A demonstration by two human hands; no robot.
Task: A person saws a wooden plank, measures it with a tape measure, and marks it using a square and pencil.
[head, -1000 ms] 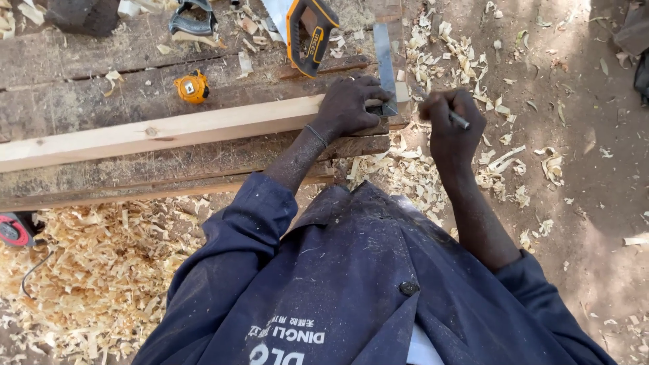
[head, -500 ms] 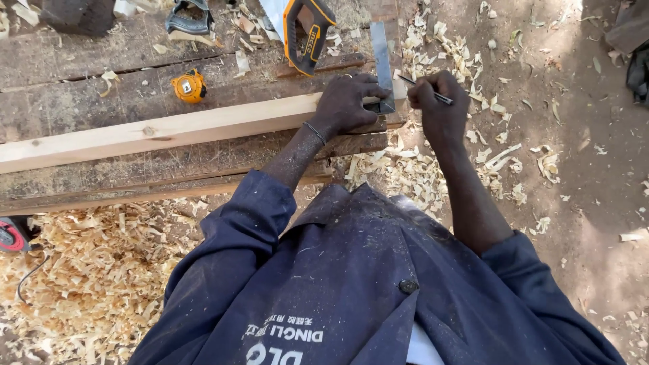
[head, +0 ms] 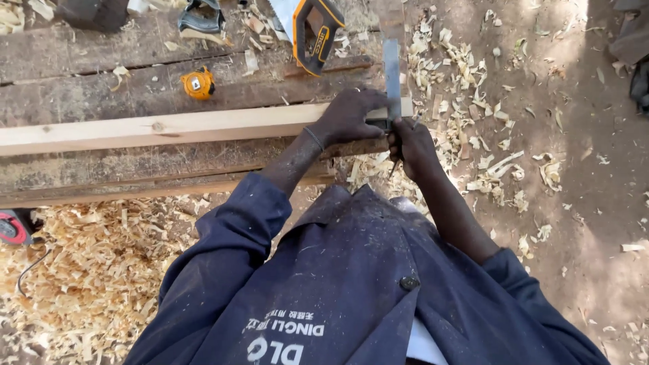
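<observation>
A long pale wooden plank (head: 169, 128) lies across a rough dark workbench (head: 101, 61). A metal try square (head: 392, 67) sits across the plank near its right end. My left hand (head: 348, 115) presses down on the square's stock and the plank. My right hand (head: 409, 142) is closed around a thin pencil (head: 393, 169) at the plank's near edge, right beside the square's blade. Both arms wear dark blue sleeves.
A yellow tape measure (head: 198, 83) and a hand saw with an orange and black handle (head: 314, 34) lie on the bench beyond the plank. Wood shavings (head: 81, 270) pile up at lower left. A red tool (head: 10, 226) shows at the left edge. Bare dirt ground (head: 574, 169) lies to the right.
My right hand came down and left with the pencil, from raised beside the plank's end to its near edge by the square. My left hand stayed on the square.
</observation>
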